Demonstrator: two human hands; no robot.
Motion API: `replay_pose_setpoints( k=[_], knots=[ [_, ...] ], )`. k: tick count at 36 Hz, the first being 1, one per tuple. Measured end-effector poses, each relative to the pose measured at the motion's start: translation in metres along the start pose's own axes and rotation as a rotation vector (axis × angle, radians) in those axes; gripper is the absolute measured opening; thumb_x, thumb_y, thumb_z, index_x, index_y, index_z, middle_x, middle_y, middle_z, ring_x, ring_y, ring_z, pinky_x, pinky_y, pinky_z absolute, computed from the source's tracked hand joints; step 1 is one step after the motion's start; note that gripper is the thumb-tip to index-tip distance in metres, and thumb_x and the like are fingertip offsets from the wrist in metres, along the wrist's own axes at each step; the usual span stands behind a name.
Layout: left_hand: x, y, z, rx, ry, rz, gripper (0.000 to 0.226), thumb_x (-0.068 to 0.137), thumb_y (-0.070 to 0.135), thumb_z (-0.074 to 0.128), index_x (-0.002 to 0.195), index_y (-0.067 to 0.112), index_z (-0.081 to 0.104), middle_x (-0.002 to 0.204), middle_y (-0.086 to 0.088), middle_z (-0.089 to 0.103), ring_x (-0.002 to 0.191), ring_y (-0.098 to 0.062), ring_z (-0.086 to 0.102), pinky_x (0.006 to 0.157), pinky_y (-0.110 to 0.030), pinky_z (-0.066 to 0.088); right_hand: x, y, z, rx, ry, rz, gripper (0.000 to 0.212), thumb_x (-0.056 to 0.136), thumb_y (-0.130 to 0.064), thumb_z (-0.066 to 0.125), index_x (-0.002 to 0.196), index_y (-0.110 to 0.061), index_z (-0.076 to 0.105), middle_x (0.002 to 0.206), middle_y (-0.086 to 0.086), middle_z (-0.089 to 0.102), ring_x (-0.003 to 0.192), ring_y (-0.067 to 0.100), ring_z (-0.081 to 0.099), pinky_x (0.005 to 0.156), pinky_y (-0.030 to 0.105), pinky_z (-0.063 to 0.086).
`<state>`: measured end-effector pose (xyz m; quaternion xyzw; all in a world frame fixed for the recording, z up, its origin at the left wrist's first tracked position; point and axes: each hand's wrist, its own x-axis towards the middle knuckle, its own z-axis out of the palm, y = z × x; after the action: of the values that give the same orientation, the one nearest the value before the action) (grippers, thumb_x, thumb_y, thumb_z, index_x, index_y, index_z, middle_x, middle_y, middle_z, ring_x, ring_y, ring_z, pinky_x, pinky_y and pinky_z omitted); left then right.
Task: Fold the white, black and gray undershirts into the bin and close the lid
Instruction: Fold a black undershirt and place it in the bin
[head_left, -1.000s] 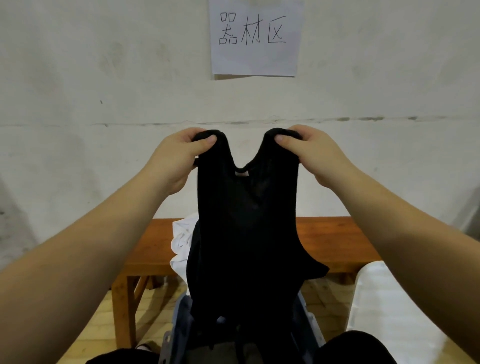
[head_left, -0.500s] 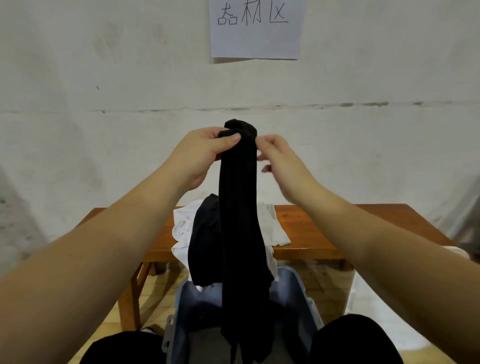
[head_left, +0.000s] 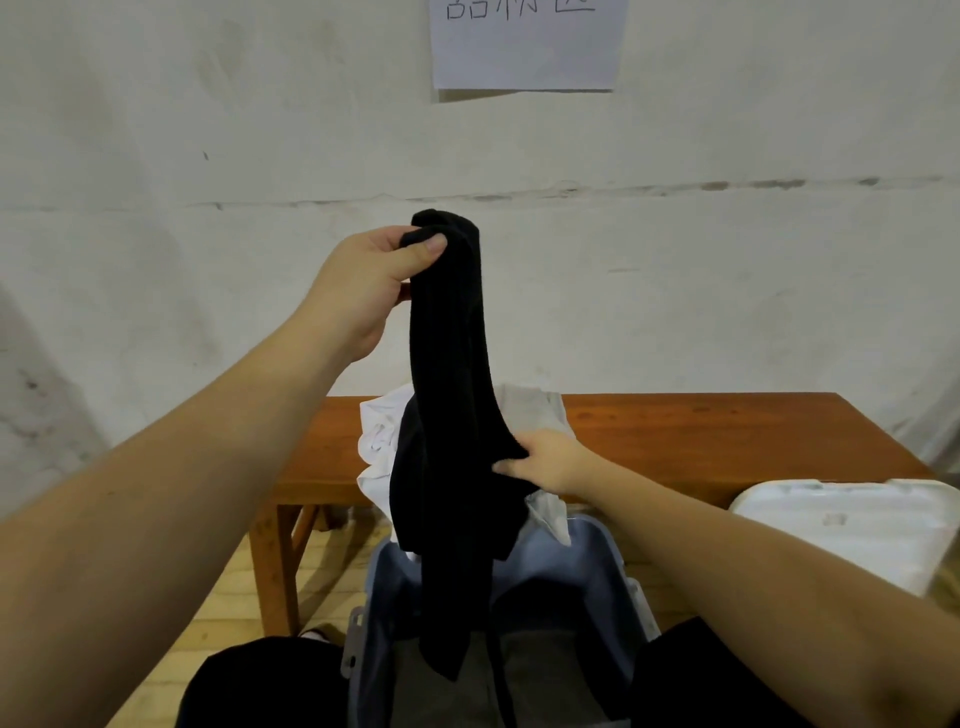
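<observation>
My left hand (head_left: 363, 283) holds the black undershirt (head_left: 452, 415) up high, its grip clamped on the gathered top with the thumb pressed over the cloth. The shirt hangs doubled lengthwise, its tail dangling into the open blue bin (head_left: 597, 561) between my knees. My right hand (head_left: 550, 462) takes the shirt's edge lower down, grip pinched on the fabric. Behind, the white undershirt (head_left: 379, 441) lies bunched on the wooden counter (head_left: 727, 436), draping over its front edge. The white lid (head_left: 841, 525) lies off to the right.
</observation>
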<state>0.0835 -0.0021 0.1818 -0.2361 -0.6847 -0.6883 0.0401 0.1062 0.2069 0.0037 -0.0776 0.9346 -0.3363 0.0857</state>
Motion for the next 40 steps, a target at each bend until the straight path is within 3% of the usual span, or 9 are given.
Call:
replay_pose_setpoints(
  k=[5, 11, 14, 17, 19, 22, 29, 35, 40],
  knots=[
    [0.0, -0.004, -0.025, -0.008, 0.093, -0.024, 0.01, 0.096, 0.017, 0.061, 0.098, 0.015, 0.071, 0.09, 0.005, 0.076, 0.091, -0.012, 0.07, 0.077, -0.024, 0.052, -0.013, 0.02, -0.016, 0.057, 0.018, 0.045, 0.014, 0.098, -0.036, 0.058, 0.085, -0.032, 0.062, 0.08, -0.016, 0.063, 0.074, -0.001, 0.057, 0.059, 0.009, 0.04],
    [-0.001, -0.013, -0.038, -0.056, 0.192, -0.077, 0.008, 0.094, 0.018, 0.064, 0.096, 0.013, 0.071, 0.086, 0.003, 0.075, 0.087, -0.013, 0.071, 0.079, -0.03, 0.055, -0.018, 0.051, -0.032, 0.479, 0.086, 0.105, 0.022, 0.095, -0.029, 0.063, 0.107, -0.013, 0.072, 0.105, 0.013, 0.074, 0.1, 0.031, 0.069, 0.092, 0.041, 0.051],
    [-0.002, -0.017, -0.038, -0.091, 0.237, -0.091, 0.007, 0.094, 0.016, 0.065, 0.097, 0.012, 0.07, 0.086, 0.003, 0.076, 0.088, -0.014, 0.072, 0.077, -0.029, 0.056, -0.027, 0.059, -0.036, 0.932, 0.131, 0.091, 0.026, 0.097, -0.015, 0.057, 0.12, -0.006, 0.066, 0.116, 0.015, 0.071, 0.111, 0.033, 0.066, 0.094, 0.039, 0.051],
    [-0.002, -0.02, -0.036, -0.085, 0.262, -0.104, 0.007, 0.094, 0.017, 0.066, 0.096, 0.012, 0.07, 0.086, 0.002, 0.076, 0.087, -0.014, 0.073, 0.072, -0.027, 0.056, -0.039, 0.06, -0.039, 1.171, 0.118, 0.075, 0.039, 0.095, -0.023, 0.057, 0.129, -0.005, 0.06, 0.124, 0.014, 0.068, 0.113, 0.028, 0.066, 0.089, 0.035, 0.055],
    [-0.001, -0.021, -0.033, -0.048, 0.285, -0.112, 0.007, 0.093, 0.019, 0.066, 0.095, 0.013, 0.07, 0.089, 0.001, 0.076, 0.085, -0.014, 0.074, 0.069, -0.026, 0.056, -0.041, 0.056, -0.04, 1.249, 0.088, 0.048, 0.044, 0.096, -0.027, 0.055, 0.134, -0.005, 0.056, 0.132, 0.015, 0.063, 0.12, 0.029, 0.062, 0.099, 0.041, 0.048],
    [0.002, -0.023, -0.022, 0.028, 0.307, -0.105, 0.009, 0.092, 0.021, 0.067, 0.093, 0.013, 0.071, 0.096, -0.006, 0.075, 0.09, -0.019, 0.073, 0.074, -0.031, 0.058, -0.039, 0.039, -0.041, 1.25, 0.013, -0.029, 0.048, 0.097, -0.026, 0.054, 0.139, -0.003, 0.051, 0.138, 0.017, 0.058, 0.128, 0.032, 0.055, 0.109, 0.046, 0.04],
    [0.009, -0.023, 0.021, 0.0, 0.225, -0.164, 0.006, 0.092, 0.021, 0.067, 0.093, 0.015, 0.069, 0.097, -0.006, 0.074, 0.09, -0.019, 0.072, 0.076, -0.034, 0.06, -0.025, -0.012, -0.036, 1.089, -0.114, -0.089, 0.052, 0.092, -0.024, 0.06, 0.142, -0.022, 0.047, 0.148, 0.003, 0.048, 0.129, 0.019, 0.055, 0.102, 0.032, 0.048],
    [0.011, -0.035, 0.05, -0.221, 0.128, -0.281, 0.011, 0.095, 0.014, 0.063, 0.104, 0.007, 0.065, 0.095, -0.006, 0.072, 0.082, -0.02, 0.072, 0.069, -0.029, 0.059, -0.027, -0.029, -0.013, 1.096, -0.182, -0.093, 0.029, 0.097, -0.014, 0.056, 0.123, -0.003, 0.06, 0.116, 0.009, 0.071, 0.115, 0.026, 0.065, 0.1, 0.036, 0.049],
    [0.007, -0.055, 0.043, -0.403, 0.05, -0.336, 0.026, 0.097, 0.02, 0.062, 0.116, 0.002, 0.062, 0.11, -0.009, 0.065, 0.095, -0.029, 0.07, 0.08, -0.036, 0.059, -0.024, -0.024, -0.012, 1.193, -0.126, -0.145, 0.041, 0.096, -0.017, 0.057, 0.13, 0.006, 0.055, 0.126, 0.023, 0.063, 0.122, 0.038, 0.058, 0.108, 0.047, 0.042]
  ],
)
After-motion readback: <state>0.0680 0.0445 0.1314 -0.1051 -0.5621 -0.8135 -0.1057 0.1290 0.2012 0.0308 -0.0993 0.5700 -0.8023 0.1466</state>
